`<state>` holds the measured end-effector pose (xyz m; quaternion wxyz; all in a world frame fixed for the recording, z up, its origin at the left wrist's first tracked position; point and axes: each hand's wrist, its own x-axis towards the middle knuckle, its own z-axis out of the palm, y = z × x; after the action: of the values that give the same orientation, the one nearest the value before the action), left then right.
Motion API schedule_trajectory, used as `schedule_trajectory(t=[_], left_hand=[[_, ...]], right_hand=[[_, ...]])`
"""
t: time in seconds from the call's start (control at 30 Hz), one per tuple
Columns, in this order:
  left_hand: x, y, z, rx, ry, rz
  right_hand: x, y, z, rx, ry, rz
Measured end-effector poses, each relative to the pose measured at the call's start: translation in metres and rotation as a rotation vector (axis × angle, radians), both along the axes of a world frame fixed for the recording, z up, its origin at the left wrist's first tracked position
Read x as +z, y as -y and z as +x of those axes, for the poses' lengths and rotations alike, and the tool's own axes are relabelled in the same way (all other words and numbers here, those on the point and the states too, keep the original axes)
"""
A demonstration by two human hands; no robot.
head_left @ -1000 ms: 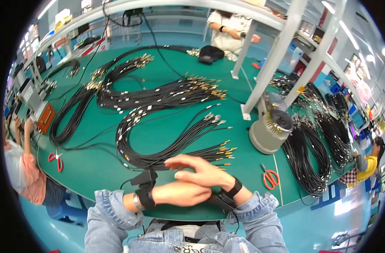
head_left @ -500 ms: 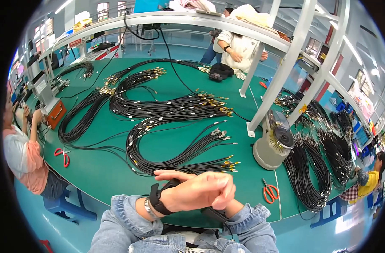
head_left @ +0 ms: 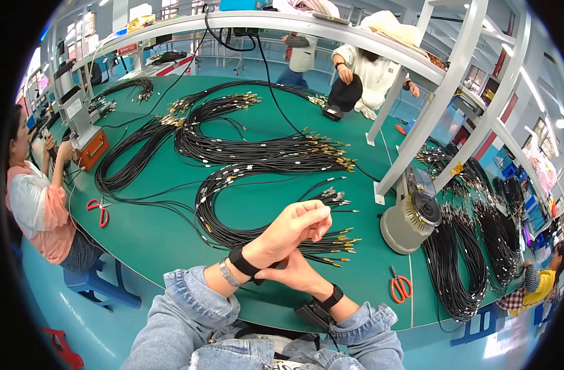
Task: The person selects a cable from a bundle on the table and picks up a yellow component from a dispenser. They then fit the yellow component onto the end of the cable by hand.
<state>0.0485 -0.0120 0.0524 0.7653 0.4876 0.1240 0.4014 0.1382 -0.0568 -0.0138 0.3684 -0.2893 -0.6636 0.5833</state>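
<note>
My left hand (head_left: 294,226) is raised above the green table, its fingers curled in with nothing seen in them. A black wrist strap (head_left: 242,261) and a silver watch band (head_left: 229,274) circle that wrist. From beneath, my right hand (head_left: 294,272) closes around the left wrist at the strap, its thumb by the dark device there, which is mostly hidden. My right wrist carries another black strap (head_left: 333,297) with a black box-shaped device (head_left: 313,315). Just beyond my hands lies a curved bundle of black cables (head_left: 211,213) with metal and yellow ends.
More black cable bundles (head_left: 232,145) cover the green table (head_left: 152,231), others hanging at right (head_left: 452,265). Red-handled scissors lie left (head_left: 99,211) and right (head_left: 401,286). A grey round machine (head_left: 408,222) stands by the white frame posts. A co-worker (head_left: 41,203) sits left; another (head_left: 371,80) holds a black cap (head_left: 345,94).
My left hand has lifted and turned, and its fingers have curled. The right hand now shows, gripping the left wrist from below. Across the table, a co-worker has picked up the black cap.
</note>
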Motion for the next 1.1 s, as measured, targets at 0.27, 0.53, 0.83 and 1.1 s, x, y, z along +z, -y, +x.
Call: schedule_trajectory(t=[0.27, 0.53, 0.83, 1.1], left_hand=[[-0.019, -0.020, 0.002, 0.418, -0.685, 0.955], [-0.048, -0.034, -0.018, 0.648, -0.872, 1.571], [-0.057, -0.032, -0.041, 0.383, -0.529, 0.393], [-0.072, 0.004, -0.088, 0.342, -1.138, 1.113]], right_hand=[[-0.002, 0.002, -0.008, -0.119, -0.073, -0.045], [-0.003, 0.009, -0.015, 0.006, -0.096, -0.377], [0.002, 0.019, -0.008, 0.023, -0.058, -0.370], [0.006, 0.022, 0.089, -0.242, 0.531, 0.130]])
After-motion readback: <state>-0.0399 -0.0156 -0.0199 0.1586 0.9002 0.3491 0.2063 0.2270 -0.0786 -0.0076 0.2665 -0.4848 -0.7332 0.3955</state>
